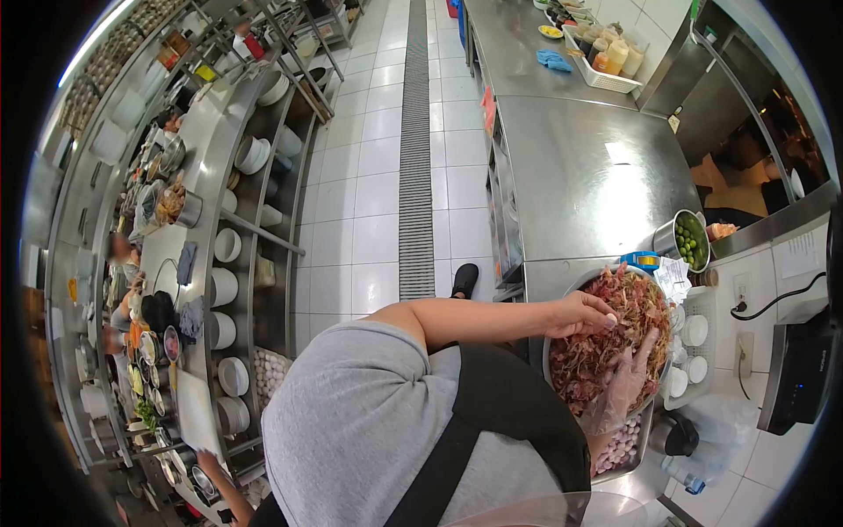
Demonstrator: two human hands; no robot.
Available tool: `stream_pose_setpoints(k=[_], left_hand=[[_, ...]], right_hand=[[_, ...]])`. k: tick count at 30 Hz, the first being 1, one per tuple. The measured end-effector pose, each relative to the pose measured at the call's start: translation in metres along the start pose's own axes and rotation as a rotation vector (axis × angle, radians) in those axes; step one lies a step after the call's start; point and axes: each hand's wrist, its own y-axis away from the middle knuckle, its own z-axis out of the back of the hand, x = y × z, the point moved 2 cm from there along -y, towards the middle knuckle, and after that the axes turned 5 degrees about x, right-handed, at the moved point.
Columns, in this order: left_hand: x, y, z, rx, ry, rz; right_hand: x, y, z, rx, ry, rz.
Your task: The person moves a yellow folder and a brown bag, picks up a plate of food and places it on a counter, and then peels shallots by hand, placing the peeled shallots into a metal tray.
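A wide metal bowl point(547, 362) on the steel counter is heaped with reddish sliced raw meat point(628, 294) mixed with pale strips. My bare left hand point(581, 314) is over the near left part of the bowl, its fingers curled together. Whatever those fingers pinch, if anything, cannot be made out. My right hand point(625, 376), in a clear plastic glove, rests on the meat with its fingers stretched out. Just right of the bowl and partly under it is a metal tray point(648, 432) of small pinkish-white bulbs point(620, 446).
Beyond the bowl are a metal pot point(667, 239) of green limes point(687, 244), a blue tape dispenser point(641, 260), crumpled paper point(672, 279) and a basket with white cups point(694, 330). Sauce bottles point(615, 57) fill a white basket on the left. Shelves and co-workers are behind me.
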Motion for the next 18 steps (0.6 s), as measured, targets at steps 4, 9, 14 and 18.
stream_pose_setpoints(k=[4,9,14,18], left_hand=[[0.0,0.001,0.005,-0.03,-0.106,-0.02],[-0.003,0.005,0.007,0.011,-0.063,-0.027],[-0.01,0.005,0.013,-0.001,-0.044,-0.063],[-0.015,0.006,0.012,0.031,-0.038,-0.08]], right_hand=[[0.004,0.003,0.005,0.021,0.082,0.114],[-0.039,-0.018,0.043,0.242,0.54,0.149],[0.008,0.013,0.005,0.218,0.235,0.054],[0.011,0.009,0.001,0.171,0.181,0.073]])
